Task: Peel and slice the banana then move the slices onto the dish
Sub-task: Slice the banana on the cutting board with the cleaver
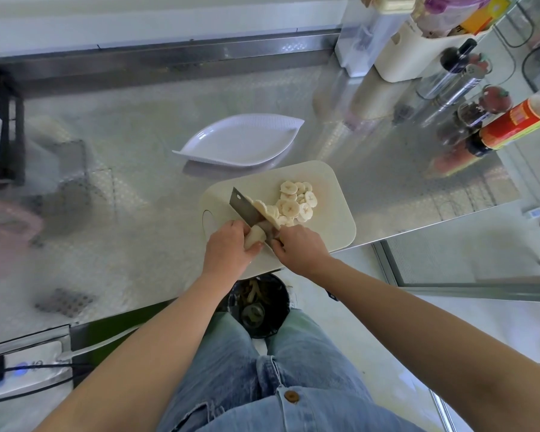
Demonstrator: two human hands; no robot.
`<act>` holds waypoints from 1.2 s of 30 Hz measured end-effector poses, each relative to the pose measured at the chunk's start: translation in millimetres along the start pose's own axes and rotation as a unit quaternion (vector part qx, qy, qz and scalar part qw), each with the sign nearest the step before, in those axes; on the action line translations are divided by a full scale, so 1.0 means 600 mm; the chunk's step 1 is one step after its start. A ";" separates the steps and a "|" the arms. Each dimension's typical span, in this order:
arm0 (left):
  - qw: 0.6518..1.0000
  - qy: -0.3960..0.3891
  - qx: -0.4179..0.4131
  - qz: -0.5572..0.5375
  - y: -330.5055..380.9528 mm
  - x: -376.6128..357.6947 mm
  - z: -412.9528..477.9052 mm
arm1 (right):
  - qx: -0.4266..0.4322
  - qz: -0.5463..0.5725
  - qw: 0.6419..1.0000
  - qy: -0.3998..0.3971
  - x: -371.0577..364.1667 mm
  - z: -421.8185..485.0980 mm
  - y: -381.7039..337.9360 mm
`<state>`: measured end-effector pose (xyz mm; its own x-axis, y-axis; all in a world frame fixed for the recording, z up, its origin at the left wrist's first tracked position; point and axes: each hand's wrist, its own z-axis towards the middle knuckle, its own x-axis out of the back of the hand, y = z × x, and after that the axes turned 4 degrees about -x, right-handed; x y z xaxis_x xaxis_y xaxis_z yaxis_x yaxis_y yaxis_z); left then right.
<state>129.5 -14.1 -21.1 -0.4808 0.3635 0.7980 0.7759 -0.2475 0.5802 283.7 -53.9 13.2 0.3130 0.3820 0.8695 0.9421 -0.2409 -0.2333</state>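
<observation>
On the cream cutting board (331,182) my left hand (228,249) grips the short remaining stub of peeled banana (255,236). My right hand (300,244) holds the handle of a cleaver (243,204), whose blade stands against the stub's cut end. A heap of several banana slices (293,204) lies on the board to the right of the blade. The white leaf-shaped dish (243,141) sits just beyond the board and holds nothing.
Bottles and jars (508,123) and a white storage bin (418,54) crowd the steel counter's far right. A black bin with peel (258,302) stands on the floor below the counter edge. A black rack (3,126) is at the left.
</observation>
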 end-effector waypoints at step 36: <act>1.000 -0.008 0.008 -0.005 -0.001 0.001 0.001 | -0.004 0.000 1.000 -0.008 0.014 -0.003 -0.010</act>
<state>129.2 -13.2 -21.3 -0.4812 0.3806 0.7896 0.7775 -0.2306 0.5850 280.7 -50.8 22.5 0.3146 0.3958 0.8628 0.9413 -0.2473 -0.2298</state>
